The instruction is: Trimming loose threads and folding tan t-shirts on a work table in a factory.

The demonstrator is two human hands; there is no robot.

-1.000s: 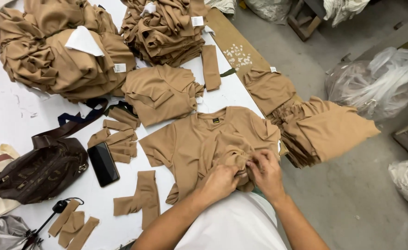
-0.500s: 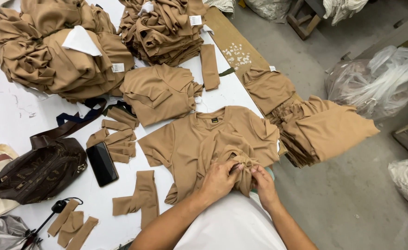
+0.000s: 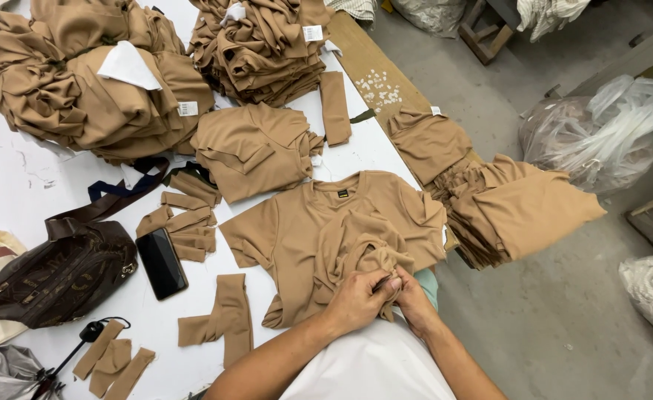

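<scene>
Together, left hand (image 3: 356,300) and right hand (image 3: 413,300) fingers pinch the bunched hem of the tan shirt (image 3: 326,230), lying just beyond them.

Both hands (image 3: 385,296) have drawn together, bunching the shirt hem (image 3: 371,255).

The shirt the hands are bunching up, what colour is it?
The T-shirt is plain tan-brown, seen best in the head view.

Tan t-shirt (image 3: 319,230), small black neck label. Tan garment stacks (image 3: 104,89). White table (image 3: 15,185). Dark brown bag (image 3: 52,274). Black phone (image 3: 161,263). Grey floor (image 3: 563,318).
</scene>
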